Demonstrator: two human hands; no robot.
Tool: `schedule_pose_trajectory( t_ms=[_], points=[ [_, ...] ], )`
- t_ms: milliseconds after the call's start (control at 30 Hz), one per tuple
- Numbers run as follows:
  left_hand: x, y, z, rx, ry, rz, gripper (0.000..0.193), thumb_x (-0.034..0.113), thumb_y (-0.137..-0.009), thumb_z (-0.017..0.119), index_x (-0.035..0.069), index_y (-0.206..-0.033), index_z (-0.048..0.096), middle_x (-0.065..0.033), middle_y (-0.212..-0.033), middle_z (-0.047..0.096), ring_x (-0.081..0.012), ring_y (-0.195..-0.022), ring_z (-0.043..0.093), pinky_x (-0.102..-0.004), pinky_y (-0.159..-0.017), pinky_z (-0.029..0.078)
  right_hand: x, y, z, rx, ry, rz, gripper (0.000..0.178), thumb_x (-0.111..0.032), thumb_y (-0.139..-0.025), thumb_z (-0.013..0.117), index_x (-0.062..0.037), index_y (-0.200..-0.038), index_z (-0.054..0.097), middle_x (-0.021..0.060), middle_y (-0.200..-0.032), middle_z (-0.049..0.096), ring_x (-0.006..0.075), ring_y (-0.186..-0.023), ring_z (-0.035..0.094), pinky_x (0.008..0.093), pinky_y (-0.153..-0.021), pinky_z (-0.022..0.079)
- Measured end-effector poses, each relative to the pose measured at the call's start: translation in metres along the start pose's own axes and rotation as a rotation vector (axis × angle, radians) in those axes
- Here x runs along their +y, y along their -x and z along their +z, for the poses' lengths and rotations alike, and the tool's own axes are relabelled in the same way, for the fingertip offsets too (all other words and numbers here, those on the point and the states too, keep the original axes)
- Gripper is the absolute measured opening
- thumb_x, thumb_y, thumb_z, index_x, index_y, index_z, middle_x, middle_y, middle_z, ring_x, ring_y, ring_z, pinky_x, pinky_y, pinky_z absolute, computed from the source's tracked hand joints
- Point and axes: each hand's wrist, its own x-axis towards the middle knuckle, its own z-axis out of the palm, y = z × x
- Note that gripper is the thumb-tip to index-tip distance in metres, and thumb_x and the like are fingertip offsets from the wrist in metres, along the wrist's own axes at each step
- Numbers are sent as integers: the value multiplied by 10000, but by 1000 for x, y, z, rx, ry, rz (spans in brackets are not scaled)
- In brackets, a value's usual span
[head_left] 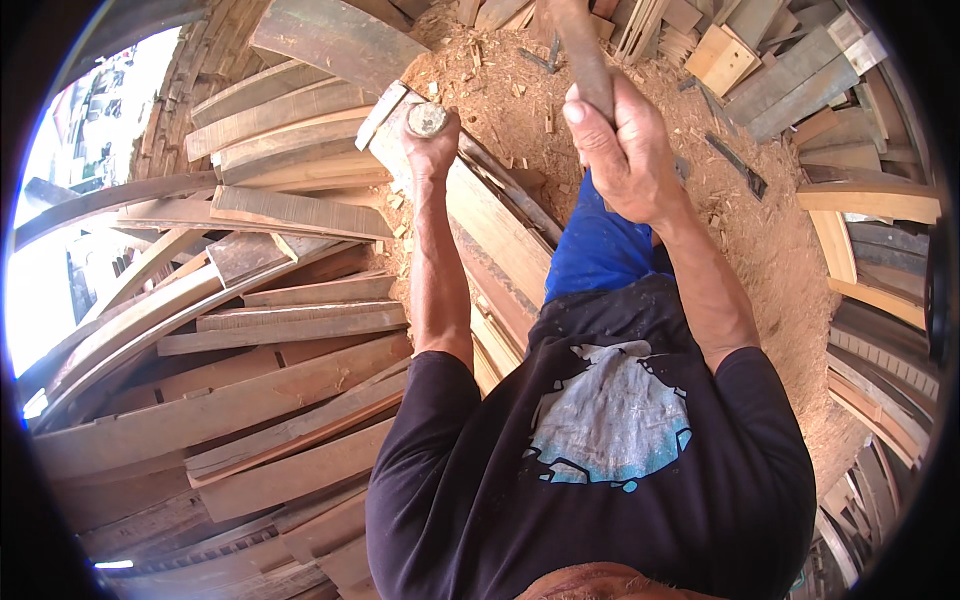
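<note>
My left hand (436, 152) is wrapped round an upright handle with a battered round end (428, 120). That end faces up; whatever lies below the fist is hidden. Beneath it is a thick wooden beam (497, 222), its far end pale and squared. Off to the right, my right hand (640, 160) is raised and closed round a wooden shaft (583, 62). The shaft runs up past the top edge, so its far end cannot be seen. The two hands are apart.
Planks (270, 400) are piled along the left side, close to my left arm. More boards (800, 90) are stacked at the right. Sawdust and wood chips (765, 270) cover the ground, where a dark flat bar (735, 165) lies beyond my right hand.
</note>
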Motion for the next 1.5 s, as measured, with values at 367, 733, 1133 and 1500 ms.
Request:
schedule_pose_trajectory(
  t_ms=[367, 733, 1133, 1500],
  points=[
    [7, 6, 9, -158, -106, -14, 333, 65, -797, 766, 46, -1072, 579, -8, -902, 650, -114, -792, 640, -252, -697, 541, 74, -2, 35, -435, 613, 227, 292, -278, -997, 567, 8, -1032, 514, 230, -734, 644, 413, -674, 660, 499, -603, 499],
    [-57, -13, -6, 62, 383, -128, 244, -4, -835, 733, 31, -1051, 625, -21, -879, 672, -110, -768, 638, -255, -684, 521, -7, 25, -8, -71, 51, 153, 478, -381, -1041, 517, 41, -1265, 513, 163, -798, 648, 240, -637, 642, 373, -570, 491],
    [25, 32, 30, -100, 76, -114, 117, 57, -807, 734, 44, -883, 646, 14, -768, 642, -81, -678, 594, -256, -603, 466, -38, 37, -58, 190, -74, -35, 531, -232, -1072, 415, 64, -1508, 346, 66, -879, 615, 54, -624, 484, 206, -557, 423],
    [14, 41, 44, -219, 58, -185, 223, -25, -821, 739, 58, -983, 611, 32, -845, 626, -64, -756, 597, -223, -641, 490, -27, 39, -56, 236, -45, -38, 514, -228, -1076, 423, -1, -1531, 347, 50, -844, 628, 54, -602, 513, 209, -536, 457]
  ],
)
